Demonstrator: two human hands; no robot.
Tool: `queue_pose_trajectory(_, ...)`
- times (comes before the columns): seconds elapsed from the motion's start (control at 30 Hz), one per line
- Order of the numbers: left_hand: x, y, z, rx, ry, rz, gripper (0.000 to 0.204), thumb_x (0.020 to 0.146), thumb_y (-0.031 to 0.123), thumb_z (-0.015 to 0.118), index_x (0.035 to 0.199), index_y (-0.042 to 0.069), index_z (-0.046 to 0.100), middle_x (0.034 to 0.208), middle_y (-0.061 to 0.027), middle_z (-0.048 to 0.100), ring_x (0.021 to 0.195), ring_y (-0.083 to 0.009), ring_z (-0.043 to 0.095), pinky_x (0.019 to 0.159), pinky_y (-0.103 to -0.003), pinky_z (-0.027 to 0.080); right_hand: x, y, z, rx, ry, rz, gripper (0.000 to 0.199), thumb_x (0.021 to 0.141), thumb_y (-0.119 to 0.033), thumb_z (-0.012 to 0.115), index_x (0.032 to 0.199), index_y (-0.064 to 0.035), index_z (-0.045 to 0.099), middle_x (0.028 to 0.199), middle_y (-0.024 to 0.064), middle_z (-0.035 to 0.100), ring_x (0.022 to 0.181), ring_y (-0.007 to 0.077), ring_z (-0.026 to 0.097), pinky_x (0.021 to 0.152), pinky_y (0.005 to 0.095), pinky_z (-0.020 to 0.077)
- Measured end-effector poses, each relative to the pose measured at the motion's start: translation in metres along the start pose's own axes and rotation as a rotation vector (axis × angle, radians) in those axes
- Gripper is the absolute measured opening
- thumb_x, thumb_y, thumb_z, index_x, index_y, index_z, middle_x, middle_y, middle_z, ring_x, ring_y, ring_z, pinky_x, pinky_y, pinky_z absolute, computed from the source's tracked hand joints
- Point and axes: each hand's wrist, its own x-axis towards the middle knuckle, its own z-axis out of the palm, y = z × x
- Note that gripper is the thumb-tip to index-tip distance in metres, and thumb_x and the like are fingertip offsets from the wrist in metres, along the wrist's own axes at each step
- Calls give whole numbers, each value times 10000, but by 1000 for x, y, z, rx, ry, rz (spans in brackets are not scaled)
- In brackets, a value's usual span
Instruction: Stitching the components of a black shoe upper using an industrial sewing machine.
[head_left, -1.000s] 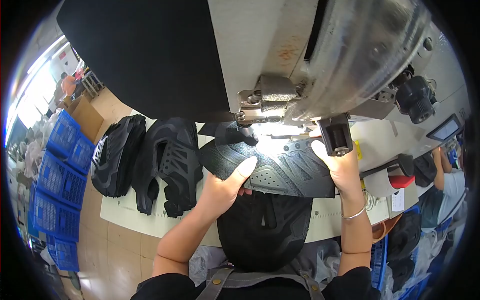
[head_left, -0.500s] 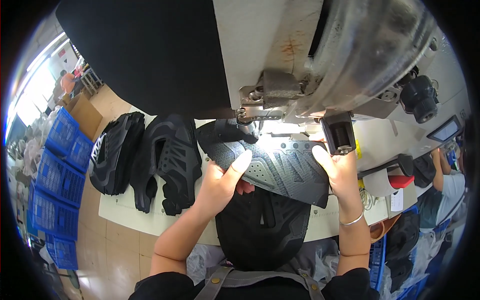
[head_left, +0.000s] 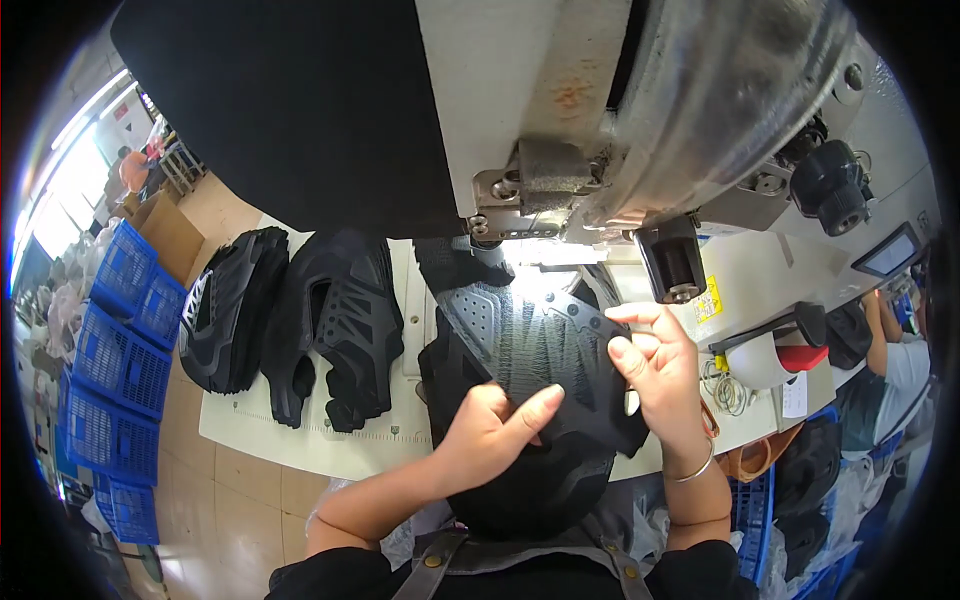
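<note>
A black shoe upper [head_left: 560,350] with grey ribbed panels and small round holes lies under the head of a sewing machine [head_left: 560,180], lit by a bright lamp. Its far end reaches beneath the presser area. My right hand [head_left: 655,370] pinches its right edge near the eyelet strip, thumb on top. At its near left edge, my left hand [head_left: 495,440] is closed on it, fingers curled and thumb stretched across; part of its grip is hidden. Below, at the table's front edge, another black upper [head_left: 530,500] rests close to my apron.
Two stacks of black uppers, one farther left [head_left: 235,310] and one nearer [head_left: 345,330], lie on the pale table [head_left: 250,430]. Blue crates [head_left: 115,370] stand at the left. A bundle of cord [head_left: 730,390] and a red item [head_left: 800,360] sit right. A co-worker [head_left: 890,380] is at far right.
The upper has turned clockwise, its right end swinging toward me. My left hand has shifted down and right along it; my right hand has moved slightly left and now pinches nearer the eyelet strip.
</note>
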Motion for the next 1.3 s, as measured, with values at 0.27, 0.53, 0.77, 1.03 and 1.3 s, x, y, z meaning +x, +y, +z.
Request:
queue_pose_trajectory(0.27,-19,9,-8,-303,174,-94,239,834,157,582,985,-28,568,910,-65,612,796,-116,572,717,-245,466,-23,-1,-7,-481,84,-304,254,842,-64,531,1076,27,491,836,115,580,740,120,553,682,210,443)
queue_pose_trajectory(0.53,-22,25,-39,-322,214,-87,257,827,165,591,960,-55,575,891,-80,614,788,-124,573,706,-250,469,-23,18,-10,203,-76,82,525,775,-7,599,1218,42,321,1102,113,519,1020,158,497,906,272,368)
queue_pose_trajectory(0.77,-26,15,-39,12,339,135,266,813,175,628,924,-62,583,847,-57,618,745,-84,543,681,-220,449,-55,11,14,206,110,33,401,841,-42,502,1194,33,328,1051,142,528,863,188,577,625,309,534)
queue_pose_trajectory(1.03,-6,24,-54,91,343,129,233,803,155,627,899,-54,593,802,-29,610,714,-66,535,647,-206,442,-40,21,6,96,132,-79,345,862,-61,475,1177,31,368,1001,127,550,728,135,573,587,262,511)
queue_pose_trajectory(1.3,20,34,-67,64,329,125,220,794,155,637,890,-39,605,790,-31,612,680,-58,536,630,-208,452,-10,20,8,115,172,-86,327,862,-45,472,1169,28,385,920,99,568,637,120,560,580,260,499)
